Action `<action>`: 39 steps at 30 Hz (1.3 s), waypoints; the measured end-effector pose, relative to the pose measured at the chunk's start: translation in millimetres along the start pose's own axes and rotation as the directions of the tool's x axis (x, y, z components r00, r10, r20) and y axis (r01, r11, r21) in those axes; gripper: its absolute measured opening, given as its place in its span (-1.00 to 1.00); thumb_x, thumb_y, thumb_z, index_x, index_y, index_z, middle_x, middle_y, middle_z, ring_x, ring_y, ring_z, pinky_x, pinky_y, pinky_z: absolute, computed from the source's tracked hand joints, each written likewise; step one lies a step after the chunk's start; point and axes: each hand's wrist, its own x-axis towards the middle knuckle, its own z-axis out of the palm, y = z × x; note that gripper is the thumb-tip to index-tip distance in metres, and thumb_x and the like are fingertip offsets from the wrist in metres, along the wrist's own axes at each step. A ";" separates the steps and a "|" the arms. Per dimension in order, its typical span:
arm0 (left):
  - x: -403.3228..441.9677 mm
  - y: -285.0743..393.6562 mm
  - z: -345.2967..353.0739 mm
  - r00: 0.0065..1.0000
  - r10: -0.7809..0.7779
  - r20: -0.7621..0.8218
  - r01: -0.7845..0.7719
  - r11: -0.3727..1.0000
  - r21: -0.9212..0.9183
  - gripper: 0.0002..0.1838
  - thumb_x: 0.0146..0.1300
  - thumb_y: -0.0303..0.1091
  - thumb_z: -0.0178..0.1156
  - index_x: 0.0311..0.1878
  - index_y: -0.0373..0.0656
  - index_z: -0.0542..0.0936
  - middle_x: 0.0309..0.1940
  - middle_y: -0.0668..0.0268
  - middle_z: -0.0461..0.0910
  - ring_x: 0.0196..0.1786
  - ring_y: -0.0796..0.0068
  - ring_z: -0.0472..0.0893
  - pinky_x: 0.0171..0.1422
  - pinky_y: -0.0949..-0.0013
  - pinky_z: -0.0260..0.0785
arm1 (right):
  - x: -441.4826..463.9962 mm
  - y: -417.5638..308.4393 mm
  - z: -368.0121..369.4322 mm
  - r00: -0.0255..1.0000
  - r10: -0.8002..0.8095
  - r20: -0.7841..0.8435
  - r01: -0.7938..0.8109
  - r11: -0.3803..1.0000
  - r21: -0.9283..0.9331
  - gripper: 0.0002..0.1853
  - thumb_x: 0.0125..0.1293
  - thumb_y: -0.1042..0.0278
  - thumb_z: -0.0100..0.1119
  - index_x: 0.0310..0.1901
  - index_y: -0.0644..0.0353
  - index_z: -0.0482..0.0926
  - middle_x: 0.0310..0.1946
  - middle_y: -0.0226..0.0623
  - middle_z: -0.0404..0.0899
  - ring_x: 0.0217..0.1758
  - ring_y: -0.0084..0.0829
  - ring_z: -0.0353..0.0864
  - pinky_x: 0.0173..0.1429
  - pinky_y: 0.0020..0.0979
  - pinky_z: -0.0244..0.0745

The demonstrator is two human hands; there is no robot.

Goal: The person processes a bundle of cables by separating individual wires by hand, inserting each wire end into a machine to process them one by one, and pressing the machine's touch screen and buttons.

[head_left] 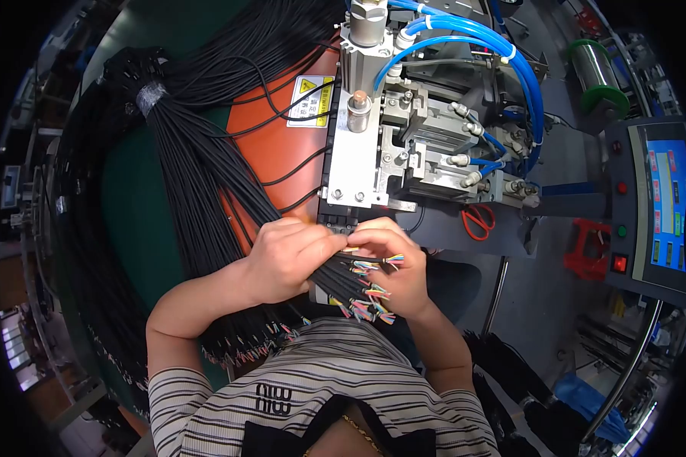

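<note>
My left hand [290, 259] is closed over black cables at the front of a metal machine [354, 164], its fingertips pinched together. My right hand [395, 266] is curled opposite, thumb and fingertips meeting the left ones at the machine's lower edge. A black cable appears to be between the fingertips, mostly hidden by them. Below and between the hands, a bundle of black cables [339, 282] ends in stripped, multicoloured wires [367, 305]. Several single cables run from the machine's left side over an orange surface [278, 152].
A thick tied cable bundle [179, 164] lies on the left over a green surface [133, 206]. Blue air hoses [530, 84] arch over the machine. Red-handled scissors [478, 222] lie right of it. A control screen [667, 202] and a wire spool [596, 76] stand farther right.
</note>
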 end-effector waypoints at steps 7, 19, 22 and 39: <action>-4.5 -5.9 -2.0 0.997 -0.004 -0.078 0.009 0.998 0.057 -0.53 -0.13 -0.27 0.45 -0.13 -0.26 0.56 -0.41 0.29 0.65 -0.43 0.30 0.63 -0.29 0.30 0.38 | 2.7 3.5 0.6 0.961 0.273 -0.046 -0.236 0.895 0.379 -0.85 0.33 0.65 0.16 -0.08 0.37 0.59 -0.27 -0.36 0.52 -0.42 -0.66 0.55 -0.44 -0.65 0.40; 9.3 -5.3 -10.0 0.999 0.031 -0.017 -0.032 0.996 -0.085 -0.56 -0.08 -0.21 0.40 -0.14 -0.24 0.59 -0.38 0.25 0.64 -0.32 0.27 0.65 -0.16 0.27 0.43 | 10.7 4.9 1.4 0.998 0.044 0.052 -0.056 0.965 0.256 -0.83 0.20 0.70 0.29 -0.16 0.37 0.63 -0.20 -0.27 0.54 -0.21 -0.56 0.61 -0.15 -0.57 0.55; 2.7 6.2 -1.9 0.999 0.014 -0.049 -0.008 0.992 0.123 -0.55 -0.15 -0.32 0.37 -0.12 -0.29 0.60 -0.40 0.22 0.61 -0.33 0.30 0.63 -0.24 0.28 0.37 | 5.1 5.9 15.8 0.982 0.117 -0.146 -0.075 0.962 0.264 -0.88 0.23 0.69 0.27 -0.19 0.37 0.62 -0.23 -0.28 0.52 -0.22 -0.54 0.62 -0.14 -0.57 0.53; 6.8 2.2 5.0 0.996 0.031 -0.086 -0.023 0.995 0.094 -0.60 -0.17 -0.28 0.44 -0.26 -0.24 0.56 -0.53 0.30 0.55 -0.52 0.33 0.55 -0.36 0.31 0.28 | 5.3 1.6 -6.7 0.944 0.317 0.088 -0.319 0.813 0.487 -0.79 0.31 0.62 0.21 -0.03 0.39 0.60 -0.14 -0.23 0.57 -0.21 -0.53 0.62 -0.07 -0.53 0.56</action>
